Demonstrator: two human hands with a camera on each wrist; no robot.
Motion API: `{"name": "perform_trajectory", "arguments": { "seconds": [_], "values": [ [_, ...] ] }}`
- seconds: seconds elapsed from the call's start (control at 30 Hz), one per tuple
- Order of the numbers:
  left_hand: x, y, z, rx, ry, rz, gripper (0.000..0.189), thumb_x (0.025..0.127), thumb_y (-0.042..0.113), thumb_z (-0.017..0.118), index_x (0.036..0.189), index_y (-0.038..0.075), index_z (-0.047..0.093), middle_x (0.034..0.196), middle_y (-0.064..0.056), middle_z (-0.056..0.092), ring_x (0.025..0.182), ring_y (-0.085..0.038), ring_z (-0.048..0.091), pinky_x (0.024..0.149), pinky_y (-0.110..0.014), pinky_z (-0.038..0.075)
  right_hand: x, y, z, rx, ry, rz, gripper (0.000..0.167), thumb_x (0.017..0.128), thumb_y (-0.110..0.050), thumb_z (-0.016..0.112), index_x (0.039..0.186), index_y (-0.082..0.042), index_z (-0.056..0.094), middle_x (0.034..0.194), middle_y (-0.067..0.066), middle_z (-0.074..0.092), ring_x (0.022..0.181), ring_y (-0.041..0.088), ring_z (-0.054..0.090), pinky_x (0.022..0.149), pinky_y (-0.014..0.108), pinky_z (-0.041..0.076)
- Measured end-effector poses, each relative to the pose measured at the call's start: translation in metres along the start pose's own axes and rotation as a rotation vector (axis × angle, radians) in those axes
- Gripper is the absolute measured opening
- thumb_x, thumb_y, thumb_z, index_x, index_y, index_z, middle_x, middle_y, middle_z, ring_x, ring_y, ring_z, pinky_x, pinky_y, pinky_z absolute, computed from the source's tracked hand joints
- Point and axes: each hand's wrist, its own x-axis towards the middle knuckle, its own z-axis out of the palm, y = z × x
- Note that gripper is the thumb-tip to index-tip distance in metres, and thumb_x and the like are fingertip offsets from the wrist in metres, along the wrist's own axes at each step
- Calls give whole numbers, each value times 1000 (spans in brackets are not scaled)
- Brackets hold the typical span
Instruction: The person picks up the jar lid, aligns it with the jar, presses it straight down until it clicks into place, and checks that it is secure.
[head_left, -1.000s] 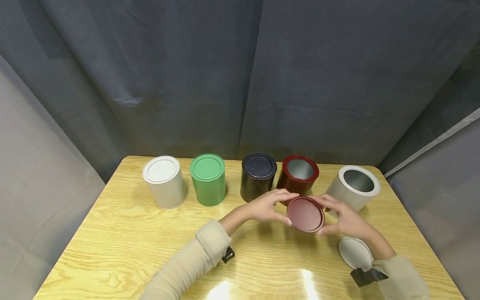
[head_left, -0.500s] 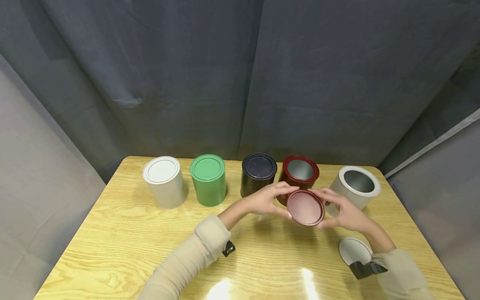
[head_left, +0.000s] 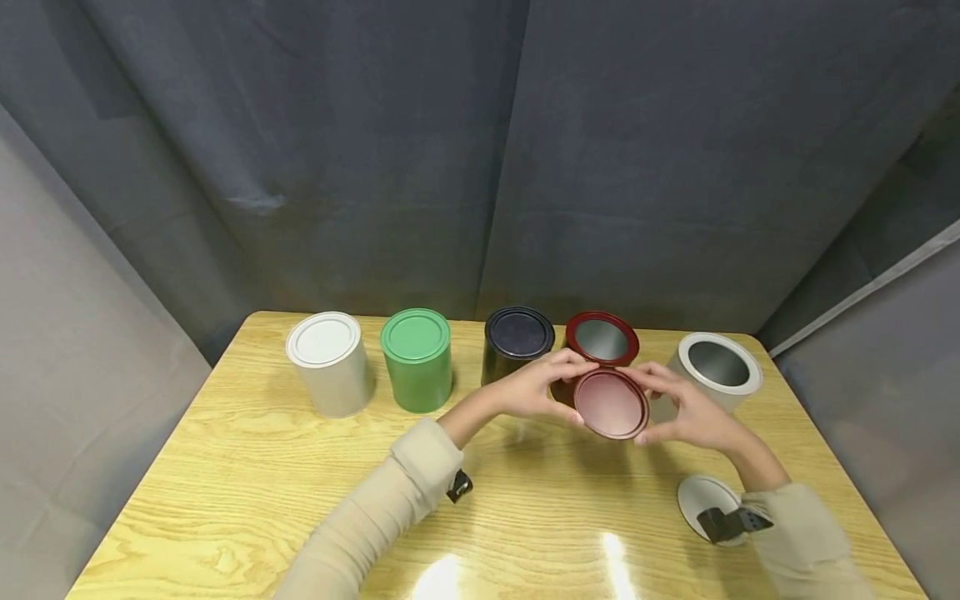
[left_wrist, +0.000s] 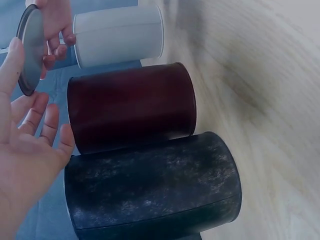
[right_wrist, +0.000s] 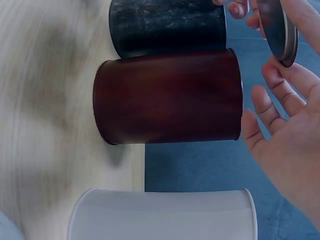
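Observation:
A round dark red lid (head_left: 611,404) is held up between both hands in the head view. My left hand (head_left: 538,388) pinches its left edge with thumb and fingers, and my right hand (head_left: 686,408) pinches the right edge. Just behind the lid stands the dark red can (head_left: 602,337), its top uncovered and its metal inside showing. Both wrist views show the lid (left_wrist: 31,50) above the level of the red can's (right_wrist: 167,97) top, with fingertips close by the can's rim.
A black can (head_left: 519,333), a green can (head_left: 416,358) and a white can (head_left: 330,367), all lidded, stand leftward along the table's back. At right stands an uncovered white can (head_left: 718,367). A white lid (head_left: 705,500) lies near my right wrist on the wooden table (head_left: 285,483).
Both hands have moved the red lid away from me, up toward the red can; its top edge now overlaps the can's front rim in the head view. The cans have stayed put.

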Motion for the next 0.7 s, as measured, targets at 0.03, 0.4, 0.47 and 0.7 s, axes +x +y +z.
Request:
{"name": "perform_trajectory", "arguments": {
  "seconds": [0.03,0.4,0.47,0.7],
  "values": [
    [1,0,-1,14,2,2,74,72,18,78,135,2,43,122,-8,46,112,-16,41,89,-19,33,1,0,-1,0,-3,10,82,60,-8,84,132,-2,46,119,6,47,105,7,44,82,31,38],
    [13,4,-21,89,-15,-27,71,75,23,76,135,5,43,123,-5,46,110,-16,40,91,-23,32,16,3,-16,-30,-5,4,81,61,-7,83,133,-4,46,122,5,47,110,5,42,84,33,37],
    [15,4,-24,90,-22,-42,71,75,24,75,136,5,42,124,-5,45,112,-16,39,92,-23,31,18,3,-19,-42,-10,5,81,61,-9,84,133,-3,45,122,5,47,111,5,41,85,36,36],
    [21,6,-32,129,-51,-112,71,78,28,73,138,9,40,127,-3,42,114,-18,35,92,-30,31,27,5,-28,-23,-53,37,79,65,-9,81,134,-4,44,124,5,43,110,6,39,81,47,35]
  ]
}}
